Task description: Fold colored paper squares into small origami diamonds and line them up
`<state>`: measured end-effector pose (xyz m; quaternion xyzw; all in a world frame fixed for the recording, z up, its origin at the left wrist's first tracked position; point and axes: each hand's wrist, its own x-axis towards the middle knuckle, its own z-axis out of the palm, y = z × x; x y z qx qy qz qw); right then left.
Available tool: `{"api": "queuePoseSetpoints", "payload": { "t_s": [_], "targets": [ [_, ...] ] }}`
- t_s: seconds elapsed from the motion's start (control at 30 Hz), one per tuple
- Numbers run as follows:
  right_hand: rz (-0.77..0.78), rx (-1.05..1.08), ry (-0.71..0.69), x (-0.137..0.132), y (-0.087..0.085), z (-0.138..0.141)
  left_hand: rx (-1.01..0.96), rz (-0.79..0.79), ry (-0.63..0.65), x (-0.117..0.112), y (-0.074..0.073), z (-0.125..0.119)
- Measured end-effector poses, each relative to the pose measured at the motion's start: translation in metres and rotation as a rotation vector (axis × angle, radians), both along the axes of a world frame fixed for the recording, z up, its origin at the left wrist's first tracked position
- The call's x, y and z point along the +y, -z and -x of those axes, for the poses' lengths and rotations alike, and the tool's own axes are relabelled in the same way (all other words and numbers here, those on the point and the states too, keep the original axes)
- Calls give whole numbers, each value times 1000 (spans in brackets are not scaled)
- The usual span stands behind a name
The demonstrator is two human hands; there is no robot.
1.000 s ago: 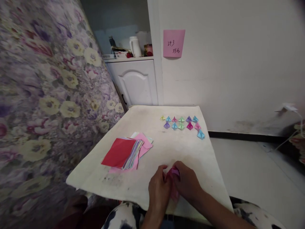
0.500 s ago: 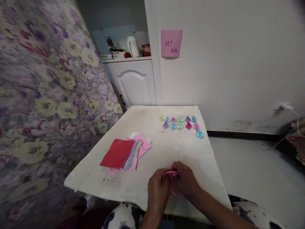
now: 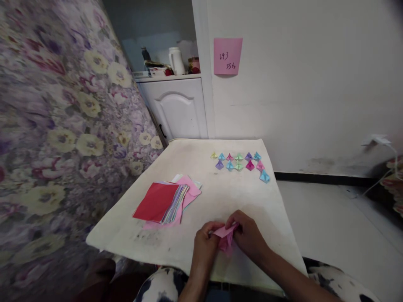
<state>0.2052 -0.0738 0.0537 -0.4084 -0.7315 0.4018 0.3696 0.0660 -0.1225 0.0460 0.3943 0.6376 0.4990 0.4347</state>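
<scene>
A partly folded pink sheet of paper point(image 3: 225, 238) is held between my two hands over the table's near edge. Its left corner is pinched by my left hand point(image 3: 205, 243), thumb and fingers closed. My right hand point(image 3: 248, 235) grips the right side, with fingertips curled over the upper edge. Part of the paper hangs below the fingers. Beyond my hands, several small folded paper pieces point(image 3: 239, 166) in yellow, blue, pink, green and purple stand in rows. To the left lies a stack of coloured paper squares point(image 3: 156, 202), red on top.
The table has a cream cover point(image 3: 189, 155). Against its left side hangs a floral curtain point(image 3: 78, 126). Behind it are a white cabinet point(image 3: 179, 109), with a white jug point(image 3: 176, 61) on its shelf, and a wall bearing a pink note point(image 3: 228, 56).
My hands have moved slightly apart and the pink paper has opened out, showing more of its folds between them. The stack and the small folded pieces stay in place.
</scene>
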Motion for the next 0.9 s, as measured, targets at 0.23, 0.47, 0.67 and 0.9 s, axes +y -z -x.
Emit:
{"api": "queuePoseSetpoints", "payload": {
  "t_s": [0.23, 0.47, 0.67, 0.9],
  "targets": [
    [-44, -57, -52, -2, -3, 0, -125, -35, 61, 1, -3, -2],
    [3, -38, -234, 3, -23, -18, -440, 28, 58, -3, -5, 2],
    [305, 151, -258, 11, -21, -24, -565, 17, 107, -7, -16, 5],
    [567, 380, -387, 15, -22, -27, -825, -15, 131, -9, -29, 8]
  ]
}}
